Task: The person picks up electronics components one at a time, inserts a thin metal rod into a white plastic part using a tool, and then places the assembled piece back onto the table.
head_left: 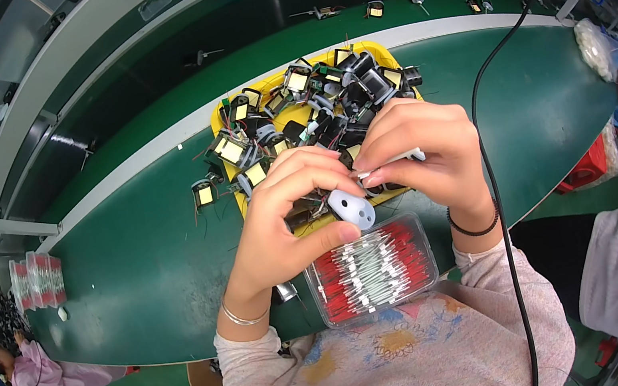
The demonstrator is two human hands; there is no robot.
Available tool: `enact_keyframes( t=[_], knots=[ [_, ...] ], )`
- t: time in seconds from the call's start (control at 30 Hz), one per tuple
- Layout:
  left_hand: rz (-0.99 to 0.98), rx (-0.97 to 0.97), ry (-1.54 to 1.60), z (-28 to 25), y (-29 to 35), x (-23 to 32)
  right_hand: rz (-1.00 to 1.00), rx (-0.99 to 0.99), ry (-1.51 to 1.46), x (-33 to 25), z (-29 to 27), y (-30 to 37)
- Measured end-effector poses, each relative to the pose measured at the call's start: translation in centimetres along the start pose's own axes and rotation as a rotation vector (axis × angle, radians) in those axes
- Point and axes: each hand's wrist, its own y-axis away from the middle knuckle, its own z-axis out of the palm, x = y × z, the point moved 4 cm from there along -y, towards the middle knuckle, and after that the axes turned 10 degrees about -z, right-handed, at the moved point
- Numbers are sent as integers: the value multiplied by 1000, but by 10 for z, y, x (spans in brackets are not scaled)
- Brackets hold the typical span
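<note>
My left hand [284, 213] is closed around a pale grey plastic piece [354, 210], rounded, with a dark hole and smaller holes on its face. Thin wires show behind it, between my fingers. Just to the right, my right hand [431, 145] pinches a thin white stick-like piece [399, 157] between thumb and fingers, its tip close to the grey piece. Below both hands sits a clear plastic box [430, 254] full of slim red-and-white pieces [374, 271]. Beyond them a yellow tray [374, 45] is heaped with black-framed small assemblies [297, 82] with wires.
A black cable [479, 125] hangs down past my right arm. Clear boxes [40, 280] of red-and-white pieces stand at the table's left end. Several assemblies [375, 9] lie on the green conveyor belt [254, 52] at the back. Another person [54, 367] sits at the far left.
</note>
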Motion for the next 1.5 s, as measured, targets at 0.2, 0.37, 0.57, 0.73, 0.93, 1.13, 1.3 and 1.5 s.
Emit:
enact_keyframes(
  t=[0.2, 0.37, 0.57, 0.73, 0.93, 1.13, 1.3, 1.5],
  knots=[
    [63, 98, -162, -4, 2, 4, 91, 78, -156, 5, 3, 0],
    [31, 45, -39, 0, 2, 6, 255, 174, -436, 6, 3, 6],
    [-57, -1, 155, 0, 2, -3, 328, 150, -556, 4, 10, 6],
    [5, 58, 50, -1, 3, 0, 289, 124, -391, 9, 13, 6],
    [30, 65, 76, -1, 4, 8, 191, 242, -439, 3, 0, 10],
    [259, 308, -143, 0, 9, 9, 31, 571, -602, -3, -7, 17],
    [247, 492, -116, 7, 12, -5, 596, 311, -1504, -4, 49, 25],
    [234, 338, 21, 11, 8, -9, 618, 424, -1410, 12, 39, 24]
  ],
)
